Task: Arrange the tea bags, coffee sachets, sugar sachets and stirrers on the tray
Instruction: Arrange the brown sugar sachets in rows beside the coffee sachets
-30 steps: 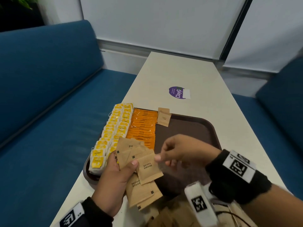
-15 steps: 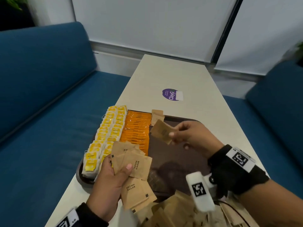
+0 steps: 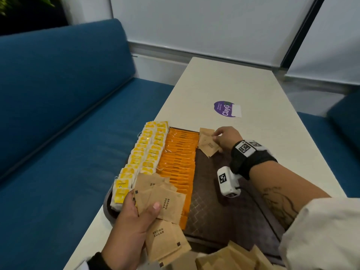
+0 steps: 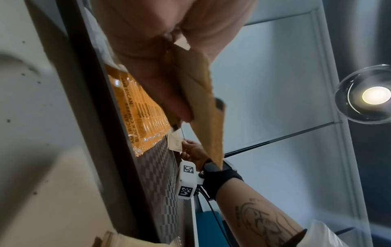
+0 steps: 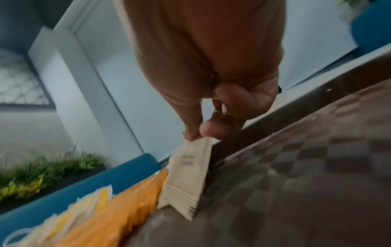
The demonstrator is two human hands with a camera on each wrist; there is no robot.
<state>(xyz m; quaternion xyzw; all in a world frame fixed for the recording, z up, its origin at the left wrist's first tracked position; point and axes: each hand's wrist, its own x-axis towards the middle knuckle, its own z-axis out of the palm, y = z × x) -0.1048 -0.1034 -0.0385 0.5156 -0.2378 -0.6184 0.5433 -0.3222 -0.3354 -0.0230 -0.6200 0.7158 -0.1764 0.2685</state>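
On patterned tray, square paper sachets

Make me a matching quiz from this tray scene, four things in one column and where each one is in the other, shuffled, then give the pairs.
Things
1. yellow tea bags
2. orange coffee sachets
3. fan of brown sugar sachets
4. purple sticker

Places
A. on the bare table beyond the tray
B. held in the left hand
C. leftmost rows on the tray
D. the row just right of the tea bags

Pairs: 1-C, 2-D, 3-B, 4-A
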